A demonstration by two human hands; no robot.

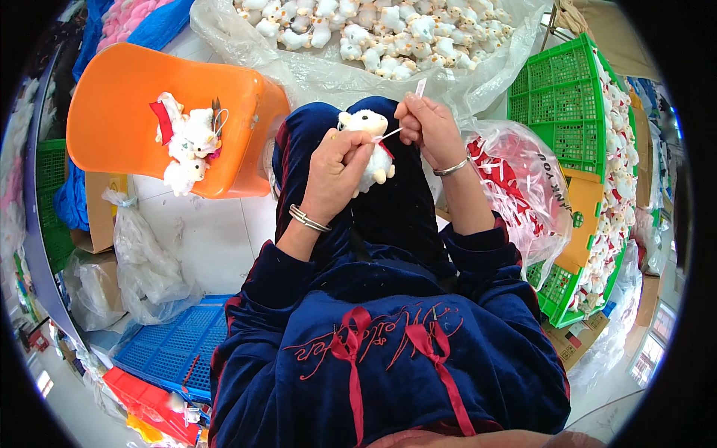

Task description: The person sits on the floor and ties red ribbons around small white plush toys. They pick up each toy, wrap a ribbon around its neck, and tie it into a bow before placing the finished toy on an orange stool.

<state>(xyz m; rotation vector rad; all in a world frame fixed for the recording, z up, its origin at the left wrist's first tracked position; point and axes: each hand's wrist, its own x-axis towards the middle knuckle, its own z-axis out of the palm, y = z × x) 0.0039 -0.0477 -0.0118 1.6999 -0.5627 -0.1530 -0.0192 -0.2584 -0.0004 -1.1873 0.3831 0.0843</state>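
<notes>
Above my lap, a small white plush animal (367,121) with dark eyes, cream ears and feet, and a bit of red at its neck hangs from my left hand (337,166). The fingers of that hand are closed at the toy's neck. My right hand (431,128), raised just right of the toy's head, pinches a thin white strip (390,134) that runs taut to the neck. A pale tag-like end (421,86) sticks up above my right fingers. Where the strip meets the toy, my left fingertips hide it in part.
On the left, an orange chair (104,97) holds several plush toys (196,136). Ahead lies a plastic sheet (314,84) heaped with white toys (418,37). At right stand a bag of red and white strips (515,187) and a green crate (556,104). A blue crate (175,343) sits lower left.
</notes>
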